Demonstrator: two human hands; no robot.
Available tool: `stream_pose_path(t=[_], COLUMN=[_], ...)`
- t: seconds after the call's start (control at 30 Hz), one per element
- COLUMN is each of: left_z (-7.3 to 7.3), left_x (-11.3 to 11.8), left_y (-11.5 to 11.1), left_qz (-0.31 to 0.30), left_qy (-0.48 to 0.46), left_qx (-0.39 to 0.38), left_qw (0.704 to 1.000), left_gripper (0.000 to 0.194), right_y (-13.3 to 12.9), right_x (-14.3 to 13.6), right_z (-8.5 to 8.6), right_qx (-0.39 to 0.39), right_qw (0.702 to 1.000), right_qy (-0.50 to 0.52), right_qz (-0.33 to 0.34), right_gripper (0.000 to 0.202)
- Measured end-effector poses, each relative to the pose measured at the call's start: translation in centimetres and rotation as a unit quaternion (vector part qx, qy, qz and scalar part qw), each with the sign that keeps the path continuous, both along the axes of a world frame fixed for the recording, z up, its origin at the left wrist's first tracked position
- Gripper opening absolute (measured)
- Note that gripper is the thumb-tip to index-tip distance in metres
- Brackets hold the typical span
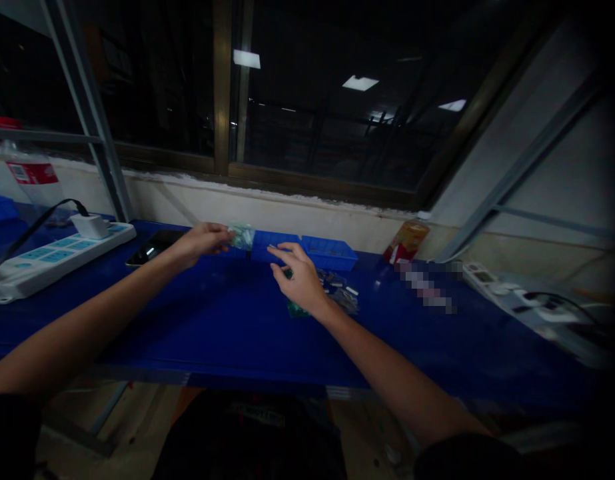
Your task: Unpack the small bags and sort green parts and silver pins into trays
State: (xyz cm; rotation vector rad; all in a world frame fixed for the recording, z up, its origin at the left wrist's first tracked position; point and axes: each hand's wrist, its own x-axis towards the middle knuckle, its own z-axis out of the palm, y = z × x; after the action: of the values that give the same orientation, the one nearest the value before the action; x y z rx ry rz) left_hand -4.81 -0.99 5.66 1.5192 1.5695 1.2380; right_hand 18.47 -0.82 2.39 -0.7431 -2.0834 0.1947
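My left hand (203,241) is closed, its fingertips pinching a small see-through greenish plastic bag (242,236) above the left end of the blue bins. What the bag holds is too blurred to tell. My right hand (298,275) has its thumb and fingers apart, in front of the middle blue bin (276,244). A tiny pale spot shows at its fingertips; I cannot make out what it is. Below and beside this hand lies a pile of small parts (343,299), with green pieces (296,310) partly hidden by the hand.
Another blue bin (330,253) stands against the wall. On the left are a power strip (62,257), a dark phone (154,248) and a red-labelled bottle (34,173). To the right stand an orange-brown drink bottle (410,241) and a second power strip (507,293). The blue tabletop (227,327) runs below.
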Motion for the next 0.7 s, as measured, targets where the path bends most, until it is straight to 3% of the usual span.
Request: stream_pose_path(t=[0.13, 0.3, 0.4, 0.53, 0.7], left_z=[0.4, -0.1, -0.4, -0.9, -1.3], left_x=[-4.2, -6.2, -6.1, -6.1, -6.0], left_y=[1.3, 1.7, 1.9, 2.3, 3.2], left_qz=[0.143, 0.22, 0.244, 0.245, 0.209], left_qy=[0.055, 0.172, 0.262, 0.341, 0.377], left_qx=[0.08, 0.105, 0.138, 0.169, 0.212], left_qw=[0.985, 0.955, 0.924, 0.891, 0.877], left_gripper=[0.036, 0.037, 0.034, 0.031, 0.025], right_y=[0.4, 0.6, 1.5, 3.6, 5.6], right_x=[0.3, 1.1, 2.8, 6.0, 7.5], right_z=[0.2, 1.0, 2.3, 3.5, 2.6], right_qx=[0.003, 0.019, 0.005, -0.061, -0.117], right_qw=[1.0, 0.996, 0.981, 0.963, 0.948], right_qy=[0.004, -0.077, -0.175, -0.21, -0.227], right_qz=[-0.021, -0.048, -0.081, -0.159, -0.19], right_gripper=[0.027, 0.023, 0.027, 0.03, 0.033])
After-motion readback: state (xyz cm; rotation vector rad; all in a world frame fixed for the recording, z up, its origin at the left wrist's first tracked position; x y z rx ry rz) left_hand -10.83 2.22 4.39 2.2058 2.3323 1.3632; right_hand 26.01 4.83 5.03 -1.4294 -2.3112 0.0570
